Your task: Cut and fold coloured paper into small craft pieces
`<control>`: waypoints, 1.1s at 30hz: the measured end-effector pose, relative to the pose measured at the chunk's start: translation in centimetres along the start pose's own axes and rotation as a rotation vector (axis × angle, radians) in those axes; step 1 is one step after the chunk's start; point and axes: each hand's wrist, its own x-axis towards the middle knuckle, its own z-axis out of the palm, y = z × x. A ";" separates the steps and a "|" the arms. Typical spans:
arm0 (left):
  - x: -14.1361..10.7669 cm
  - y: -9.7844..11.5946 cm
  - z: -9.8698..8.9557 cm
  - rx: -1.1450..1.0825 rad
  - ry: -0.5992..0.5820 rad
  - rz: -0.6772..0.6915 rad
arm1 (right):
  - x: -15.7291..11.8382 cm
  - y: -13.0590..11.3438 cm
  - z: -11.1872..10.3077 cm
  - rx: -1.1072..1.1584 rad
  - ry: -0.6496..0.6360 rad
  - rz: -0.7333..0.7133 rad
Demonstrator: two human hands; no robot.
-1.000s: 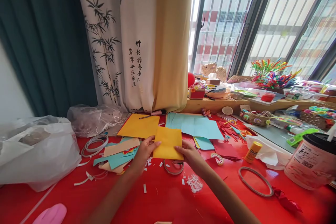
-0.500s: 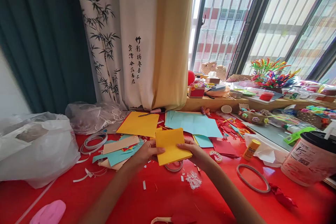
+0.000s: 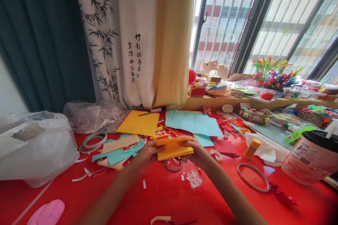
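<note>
Folded yellow paper pinched between both hands above red table

Head view, only one: the folded yellow paper [image 3: 174, 149] sat mid-picture, left hand [image 3: 148, 153] on its left edge, right hand [image 3: 199, 152] on its right edge. Neither was nearer; both touched it. As seen, its longer axis ran left to right, from one set of fingers to the other, tilted so it looked foreshortened. Both thumbs pressed the upper face, fingers curled beneath, both hands clamped on the paper. Fingertips underneath partly hidden; exact placement couldn't be told.

Materials: paper matte, thin, layered, layers showing slightly apart along the near edge. Table [image 3: 124, 204] glossy, smooth red. Beyond the hands lay a flat yellow sheet [image 3: 139, 123] and broad pale blue paper [image 3: 194, 123], lightly creased. Left: angular mixed paper scraps [image 3: 118, 152] and a crinkled, translucent plastic bag [image 3: 39, 151]. Nearer the person, fluffy white shreds [image 3: 194, 179]. Right: cylindrical yellow glue stick [image 3: 252, 148], tapered pink cup [image 3: 301, 160] with black lid [image 3: 320, 139].
</note>
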 end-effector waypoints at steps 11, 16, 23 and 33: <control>0.5 -0.7 -0.1 0.016 0.218 0.222 | 0.4 -0.2 1.1 0.015 0.031 -0.091; 0.5 -0.8 0.1 0.027 0.272 0.185 | 0.4 0.2 1.2 -0.083 0.144 -0.091; 0.6 -0.6 0.0 0.030 0.205 0.092 | 0.5 0.3 1.0 -0.157 0.196 -0.036; 1.0 -1.1 -1.1 0.311 0.363 0.214 | 0.6 0.8 1.0 -0.156 0.149 0.033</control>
